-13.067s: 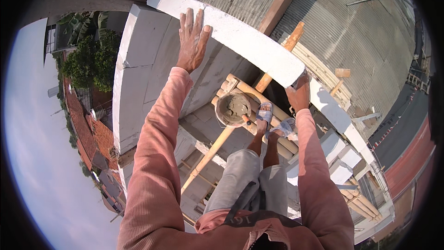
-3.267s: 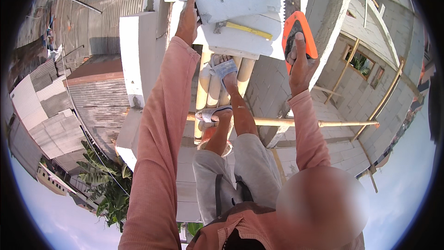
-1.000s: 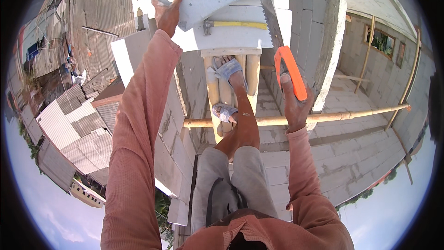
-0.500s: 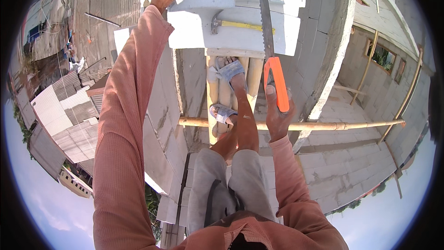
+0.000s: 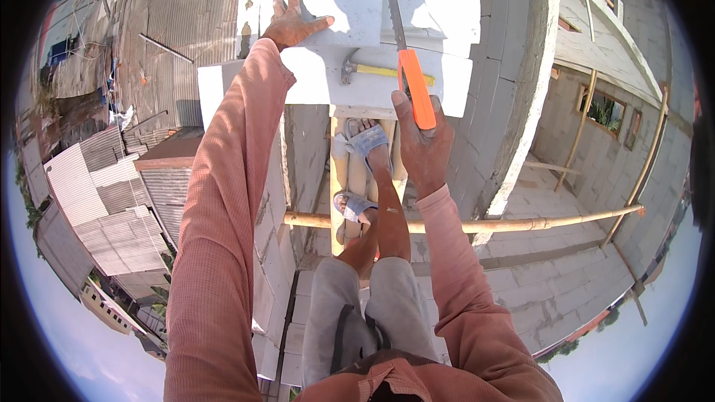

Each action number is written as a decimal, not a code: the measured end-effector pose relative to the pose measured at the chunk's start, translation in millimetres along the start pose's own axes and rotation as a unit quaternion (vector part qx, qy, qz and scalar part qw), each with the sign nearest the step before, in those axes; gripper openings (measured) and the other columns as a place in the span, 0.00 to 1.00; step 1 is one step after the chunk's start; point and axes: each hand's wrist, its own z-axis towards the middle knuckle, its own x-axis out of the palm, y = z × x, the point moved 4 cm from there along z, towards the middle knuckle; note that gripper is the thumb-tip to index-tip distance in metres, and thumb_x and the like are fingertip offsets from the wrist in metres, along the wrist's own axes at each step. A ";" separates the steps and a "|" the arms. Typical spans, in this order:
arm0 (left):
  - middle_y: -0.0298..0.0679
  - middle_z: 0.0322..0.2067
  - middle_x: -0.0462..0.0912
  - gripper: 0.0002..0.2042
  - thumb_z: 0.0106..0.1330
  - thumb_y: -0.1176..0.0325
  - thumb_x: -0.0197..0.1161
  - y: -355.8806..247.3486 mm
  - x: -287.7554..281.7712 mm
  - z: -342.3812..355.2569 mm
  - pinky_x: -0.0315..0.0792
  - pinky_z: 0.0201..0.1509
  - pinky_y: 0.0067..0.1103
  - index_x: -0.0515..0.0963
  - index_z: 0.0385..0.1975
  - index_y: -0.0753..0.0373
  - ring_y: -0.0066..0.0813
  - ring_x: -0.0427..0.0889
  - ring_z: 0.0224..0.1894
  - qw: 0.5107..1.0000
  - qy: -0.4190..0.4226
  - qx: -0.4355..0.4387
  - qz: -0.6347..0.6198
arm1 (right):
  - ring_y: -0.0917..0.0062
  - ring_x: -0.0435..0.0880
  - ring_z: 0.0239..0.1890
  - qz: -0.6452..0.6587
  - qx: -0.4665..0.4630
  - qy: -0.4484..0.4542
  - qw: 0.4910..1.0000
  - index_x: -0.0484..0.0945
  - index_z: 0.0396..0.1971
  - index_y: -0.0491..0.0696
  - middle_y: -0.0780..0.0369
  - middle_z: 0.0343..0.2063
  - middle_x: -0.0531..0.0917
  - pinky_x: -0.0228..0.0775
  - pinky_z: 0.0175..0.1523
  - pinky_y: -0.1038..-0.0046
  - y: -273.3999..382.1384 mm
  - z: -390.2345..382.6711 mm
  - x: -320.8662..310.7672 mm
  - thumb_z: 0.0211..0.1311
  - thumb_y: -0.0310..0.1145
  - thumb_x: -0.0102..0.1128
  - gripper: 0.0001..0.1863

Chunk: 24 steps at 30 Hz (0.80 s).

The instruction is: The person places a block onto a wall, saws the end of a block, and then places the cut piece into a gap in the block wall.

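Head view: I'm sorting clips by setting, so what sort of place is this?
Most likely a building site, high on a scaffold. The left hand steadies a white block while the right hand works an orange-handled handsaw; a block wall, bamboo pole and hammer are about.

Outdoor building site, high up on bamboo scaffolding point(image 5: 521, 222). Unplastered grey block walls point(image 5: 514, 67) right of the right hand point(image 5: 421, 145), white lightweight blocks point(image 5: 350, 7) under the left hand point(image 5: 292, 22), corrugated metal roofs point(image 5: 112, 201) far below.
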 end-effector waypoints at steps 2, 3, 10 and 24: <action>0.65 0.75 0.30 0.69 0.46 0.31 0.73 -0.8 0.3 1.5 0.53 0.78 0.47 0.27 0.78 0.50 0.71 0.47 0.75 1.000 0.004 -0.006 0.012 | 0.84 0.70 0.24 -0.007 0.010 0.004 1.000 0.76 0.31 0.41 0.66 0.20 0.76 0.67 0.31 0.76 1.3 7.2 10.2 0.67 0.38 0.67 0.15; 0.66 0.75 0.30 0.69 0.46 0.30 0.73 -1.4 -0.3 1.4 0.53 0.78 0.47 0.27 0.78 0.50 0.70 0.47 0.75 1.000 0.002 -0.005 0.010 | 0.84 0.70 0.24 0.005 0.010 0.007 1.000 0.76 0.31 0.41 0.65 0.20 0.76 0.67 0.31 0.76 3.4 9.6 14.9 0.68 0.40 0.67 0.16; 0.67 0.75 0.30 0.71 0.45 0.29 0.73 1.3 0.3 1.8 0.54 0.78 0.47 0.25 0.77 0.51 0.71 0.48 0.75 1.000 0.003 -0.005 0.012 | 0.76 0.74 0.20 -0.009 0.003 0.011 1.000 0.76 0.33 0.40 0.59 0.19 0.79 0.68 0.31 0.73 -2.0 22.0 39.3 0.69 0.43 0.65 0.19; 0.67 0.75 0.28 0.70 0.48 0.31 0.73 -3.8 -4.2 -0.5 0.55 0.77 0.46 0.23 0.77 0.51 0.71 0.50 0.74 1.000 0.021 -0.017 0.012 | 0.82 0.68 0.24 -0.016 0.010 0.010 1.000 0.78 0.33 0.41 0.66 0.19 0.75 0.65 0.32 0.76 -3.0 29.9 43.7 0.68 0.43 0.66 0.18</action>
